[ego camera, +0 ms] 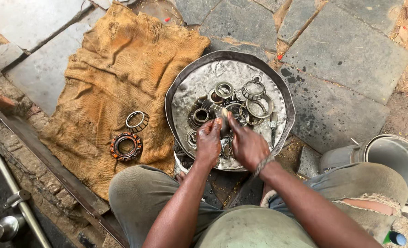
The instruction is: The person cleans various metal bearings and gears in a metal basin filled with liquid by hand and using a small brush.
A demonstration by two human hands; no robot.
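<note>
- Both hands meet over the near half of a round metal basin (182, 98): the left hand (208, 142) and the right hand (246, 146) have their fingers curled round a small dark metal part (224, 125), held between the two sets of fingertips.
- Closed firmly on that part, the left hand shows its back to the head camera; the thumb and forefinger pinch upward at the part's top.
- Likewise wrapped about the same part from the other side, the right hand has a braided band at its wrist (262, 165); exactly what kind of part it is cannot be told, since the fingers cover most of it.
- Inside the basin, beyond the hands, lie oily bearing pieces: a ring-shaped race (223, 89) near the middle, a caged roller bearing (253, 89) toward the far right edge, and a dark hub-like piece (199, 115) just left of the hands.
- Left of the basin a brown burlap sack (121, 59) is spread on the stone paving (346, 50).
- On the sack's near edge rest a bright steel bearing cage (137, 121) and, just nearer, an orange-rimmed seal ring (126, 146); the two are near each other but apart.
- At the right edge of the view stands a grey metal can (392, 160), open at the top.
- At the lower left corner lies a long metal bar (17, 197) with a socket piece (1, 228) beside it.
</note>
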